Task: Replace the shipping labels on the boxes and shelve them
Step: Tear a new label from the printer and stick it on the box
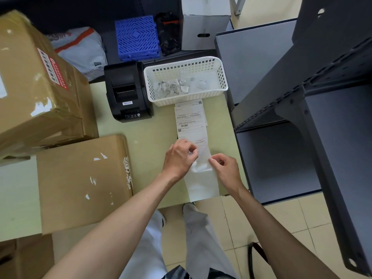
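A long white strip of shipping labels point(191, 121) lies on the pale green table point(153, 137), running from the basket toward the front edge. My left hand point(179, 158) pinches a printed label at the strip's left side. My right hand point(225, 168) pinches the strip's right edge, where the paper is crumpled between both hands. A flat cardboard box point(80, 184) with torn label remnants lies left of my hands. A larger cardboard box point(36, 83) with a red-and-white sticker stands behind it at the far left.
A black label printer point(126, 91) sits at the table's back, beside a white perforated basket point(185, 65) holding torn paper scraps. Grey metal shelving point(302, 97) stands to the right. A blue plastic grid, a black bag and a white box are behind.
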